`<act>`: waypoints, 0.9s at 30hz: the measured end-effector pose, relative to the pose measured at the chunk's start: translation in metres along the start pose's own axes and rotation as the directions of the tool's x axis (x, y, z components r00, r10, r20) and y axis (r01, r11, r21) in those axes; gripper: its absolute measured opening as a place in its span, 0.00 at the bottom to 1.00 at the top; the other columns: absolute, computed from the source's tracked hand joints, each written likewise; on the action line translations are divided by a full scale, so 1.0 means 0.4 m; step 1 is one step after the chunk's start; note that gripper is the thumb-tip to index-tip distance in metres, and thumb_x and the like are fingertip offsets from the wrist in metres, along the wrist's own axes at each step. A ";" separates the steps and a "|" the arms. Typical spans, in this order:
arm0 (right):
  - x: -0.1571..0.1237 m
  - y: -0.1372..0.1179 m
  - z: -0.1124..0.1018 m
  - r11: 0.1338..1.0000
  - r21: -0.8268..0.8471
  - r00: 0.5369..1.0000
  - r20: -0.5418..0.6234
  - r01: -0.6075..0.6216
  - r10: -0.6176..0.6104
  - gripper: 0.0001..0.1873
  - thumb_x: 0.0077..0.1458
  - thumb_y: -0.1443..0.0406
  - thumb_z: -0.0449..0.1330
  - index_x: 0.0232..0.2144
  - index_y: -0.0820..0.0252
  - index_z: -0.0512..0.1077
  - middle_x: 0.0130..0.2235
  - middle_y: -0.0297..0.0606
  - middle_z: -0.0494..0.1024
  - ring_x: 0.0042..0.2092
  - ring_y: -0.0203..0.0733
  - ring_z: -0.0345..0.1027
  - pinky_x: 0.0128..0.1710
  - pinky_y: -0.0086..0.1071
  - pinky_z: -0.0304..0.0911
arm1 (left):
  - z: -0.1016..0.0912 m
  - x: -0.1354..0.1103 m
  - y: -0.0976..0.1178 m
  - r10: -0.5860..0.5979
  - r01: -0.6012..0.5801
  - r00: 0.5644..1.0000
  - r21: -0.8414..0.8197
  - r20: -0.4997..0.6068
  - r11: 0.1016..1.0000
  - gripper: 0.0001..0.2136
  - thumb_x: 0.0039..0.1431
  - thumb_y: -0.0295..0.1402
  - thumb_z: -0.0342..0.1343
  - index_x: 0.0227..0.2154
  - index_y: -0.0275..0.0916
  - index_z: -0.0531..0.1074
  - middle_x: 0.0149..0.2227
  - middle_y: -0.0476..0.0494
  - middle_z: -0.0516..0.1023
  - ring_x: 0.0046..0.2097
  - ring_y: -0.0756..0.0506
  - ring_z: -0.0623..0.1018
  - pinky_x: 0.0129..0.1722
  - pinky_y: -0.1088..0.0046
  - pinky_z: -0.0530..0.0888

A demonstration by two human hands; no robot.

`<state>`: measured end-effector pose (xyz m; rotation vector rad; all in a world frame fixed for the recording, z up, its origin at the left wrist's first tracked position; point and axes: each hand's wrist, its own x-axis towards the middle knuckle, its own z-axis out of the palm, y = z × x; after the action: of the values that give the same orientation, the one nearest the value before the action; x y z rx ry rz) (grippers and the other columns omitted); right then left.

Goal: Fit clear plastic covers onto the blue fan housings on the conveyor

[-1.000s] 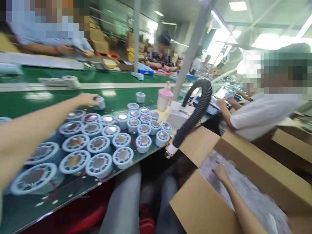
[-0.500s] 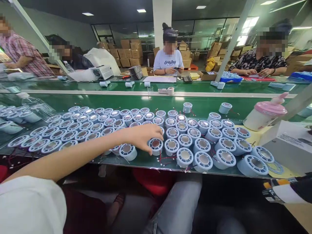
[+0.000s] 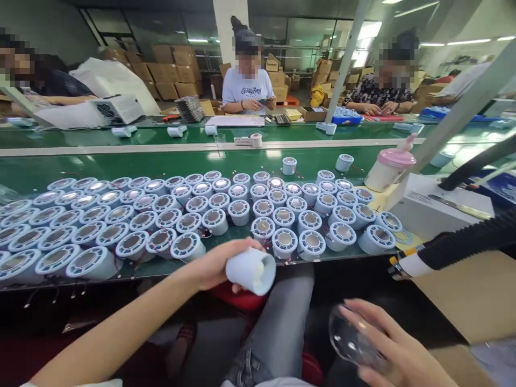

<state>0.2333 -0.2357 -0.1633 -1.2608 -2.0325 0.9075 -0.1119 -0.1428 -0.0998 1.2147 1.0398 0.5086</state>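
Note:
My left hand [image 3: 215, 264] is closed around a pale blue round housing [image 3: 250, 270], held on its side above my lap, just off the table's front edge. My right hand [image 3: 393, 349] at the lower right grips a clear dome-shaped plastic cover [image 3: 351, 337]. On the green table [image 3: 121, 164] in front stand several rows of the same pale blue housings [image 3: 237, 209], open side up, with thin red wires between them.
A pink-capped white bottle [image 3: 389, 169] and a white box [image 3: 435, 209] sit at the table's right. A black corrugated hose [image 3: 463, 242] crosses over a cardboard box [image 3: 471, 293]. Other people work across the far green conveyor [image 3: 161, 134].
My left hand has lifted one housing off the front row and drawn it toward me. My right hand has come into view holding the clear cover. The view shifted left from the box.

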 end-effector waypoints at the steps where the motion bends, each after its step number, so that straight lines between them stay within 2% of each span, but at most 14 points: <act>1: 0.016 -0.023 0.013 0.986 -0.121 0.993 0.006 0.116 -0.116 0.26 0.52 0.59 0.64 0.54 0.41 0.71 0.55 0.46 0.73 0.53 0.61 0.69 0.48 0.51 0.71 | 0.037 0.024 -0.016 -0.071 0.085 0.988 -0.100 0.141 0.991 0.26 0.52 0.57 0.50 0.38 0.37 0.65 0.31 0.44 0.71 0.24 0.50 0.70 0.16 0.78 0.65; 2: 0.036 -0.045 0.025 0.932 -0.279 0.971 -0.001 0.230 -0.240 0.28 0.53 0.63 0.62 0.57 0.43 0.69 0.56 0.48 0.71 0.53 0.63 0.69 0.46 0.54 0.71 | 0.072 0.047 -0.028 -0.127 0.168 0.954 -0.133 0.271 0.977 0.25 0.50 0.56 0.53 0.37 0.37 0.65 0.31 0.45 0.70 0.24 0.50 0.70 0.15 0.78 0.65; 4: 0.080 -0.078 0.045 0.800 -0.518 0.928 -0.031 0.302 -0.371 0.27 0.55 0.68 0.59 0.58 0.50 0.68 0.57 0.53 0.69 0.51 0.64 0.68 0.42 0.56 0.72 | 0.133 0.084 -0.034 -0.210 0.223 0.869 0.024 0.448 0.975 0.20 0.50 0.52 0.56 0.34 0.38 0.67 0.30 0.48 0.69 0.24 0.50 0.70 0.16 0.78 0.65; 5: 0.098 -0.086 0.051 0.755 -0.592 0.924 -0.042 0.283 -0.380 0.26 0.55 0.70 0.58 0.57 0.53 0.69 0.57 0.55 0.69 0.50 0.64 0.68 0.40 0.56 0.72 | 0.156 0.096 -0.030 -0.226 0.174 0.841 0.150 0.492 0.973 0.18 0.51 0.49 0.57 0.34 0.39 0.68 0.30 0.48 0.69 0.25 0.49 0.70 0.16 0.78 0.65; 7: 0.116 -0.088 0.052 0.735 -0.639 0.946 -0.037 0.227 -0.323 0.21 0.54 0.73 0.57 0.50 0.58 0.75 0.57 0.55 0.68 0.49 0.64 0.68 0.39 0.55 0.72 | 0.187 0.106 -0.011 -0.149 -0.050 0.850 0.360 0.505 0.932 0.13 0.54 0.44 0.57 0.35 0.39 0.71 0.33 0.47 0.71 0.32 0.47 0.73 0.23 0.76 0.70; 9: 0.109 -0.078 0.045 0.813 -0.554 0.973 -0.019 0.180 -0.228 0.16 0.52 0.75 0.57 0.41 0.58 0.77 0.57 0.52 0.68 0.51 0.61 0.67 0.42 0.52 0.72 | 0.200 0.105 0.010 0.023 -0.280 0.879 0.477 0.477 0.833 0.11 0.56 0.40 0.57 0.38 0.39 0.73 0.39 0.45 0.73 0.40 0.44 0.74 0.37 0.72 0.73; 10: 0.098 -0.071 0.041 0.871 -0.466 0.984 -0.006 0.156 -0.179 0.13 0.51 0.75 0.58 0.37 0.58 0.77 0.57 0.50 0.68 0.53 0.58 0.66 0.45 0.49 0.72 | 0.202 0.102 0.018 0.101 -0.346 0.891 0.517 0.443 0.783 0.11 0.57 0.38 0.56 0.40 0.40 0.74 0.41 0.45 0.73 0.43 0.44 0.73 0.42 0.70 0.72; 13: 0.061 -0.060 0.032 0.965 -0.248 0.995 -0.020 0.086 -0.094 0.11 0.53 0.71 0.61 0.39 0.56 0.75 0.57 0.45 0.66 0.53 0.50 0.67 0.47 0.41 0.72 | 0.199 0.101 0.021 0.189 -0.358 0.926 0.602 0.326 0.714 0.12 0.58 0.37 0.55 0.43 0.40 0.75 0.43 0.45 0.72 0.43 0.45 0.73 0.46 0.70 0.69; 16: 0.044 -0.064 0.030 0.911 -0.387 0.967 -0.140 0.146 -0.215 0.19 0.56 0.69 0.60 0.51 0.55 0.70 0.58 0.49 0.63 0.53 0.53 0.65 0.47 0.45 0.70 | 0.194 0.120 0.003 0.019 -0.200 0.947 0.541 0.321 0.817 0.15 0.62 0.42 0.49 0.43 0.39 0.75 0.37 0.46 0.73 0.34 0.48 0.72 0.33 0.74 0.70; 18: 0.049 -0.069 0.033 0.823 -0.534 0.941 -0.137 0.194 -0.311 0.24 0.56 0.71 0.59 0.56 0.54 0.67 0.59 0.51 0.62 0.53 0.57 0.63 0.46 0.50 0.69 | 0.195 0.135 -0.008 -0.159 -0.060 0.905 0.488 0.395 0.871 0.18 0.63 0.43 0.46 0.42 0.38 0.75 0.33 0.47 0.73 0.29 0.49 0.70 0.23 0.76 0.66; 20: 0.060 -0.069 0.038 0.795 -0.571 0.954 -0.064 0.206 -0.294 0.22 0.55 0.73 0.59 0.52 0.55 0.70 0.60 0.51 0.61 0.52 0.60 0.63 0.43 0.51 0.69 | 0.203 0.142 -0.010 -0.186 -0.078 0.860 0.483 0.476 0.872 0.15 0.62 0.40 0.48 0.40 0.37 0.76 0.33 0.47 0.74 0.30 0.49 0.71 0.23 0.77 0.66; 23: 0.071 -0.062 0.042 0.898 -0.414 0.988 0.019 0.147 -0.153 0.13 0.52 0.76 0.58 0.39 0.58 0.73 0.56 0.48 0.65 0.50 0.56 0.65 0.42 0.45 0.69 | 0.219 0.131 -0.001 0.027 -0.309 0.888 0.551 0.460 0.775 0.11 0.61 0.34 0.51 0.38 0.38 0.77 0.39 0.46 0.75 0.39 0.47 0.74 0.38 0.74 0.69; 25: 0.069 -0.059 0.040 0.972 -0.228 0.998 0.046 0.056 -0.047 0.09 0.51 0.75 0.61 0.32 0.58 0.71 0.53 0.44 0.66 0.49 0.50 0.67 0.43 0.41 0.68 | 0.226 0.118 0.003 0.165 -0.372 0.914 0.606 0.370 0.703 0.09 0.60 0.35 0.53 0.39 0.40 0.76 0.40 0.46 0.74 0.41 0.46 0.74 0.42 0.72 0.69; 27: 0.063 -0.062 0.037 0.998 -0.042 0.997 0.049 -0.050 0.052 0.05 0.53 0.70 0.64 0.30 0.58 0.70 0.51 0.42 0.66 0.48 0.47 0.68 0.43 0.38 0.67 | 0.228 0.111 -0.005 0.264 -0.394 0.918 0.595 0.297 0.701 0.12 0.56 0.39 0.59 0.42 0.40 0.74 0.41 0.46 0.73 0.41 0.46 0.73 0.43 0.71 0.70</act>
<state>0.1994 -0.2244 -0.1496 -1.3295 -2.0758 0.9340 -0.0130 -0.1546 -0.1187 2.0623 0.8478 0.2927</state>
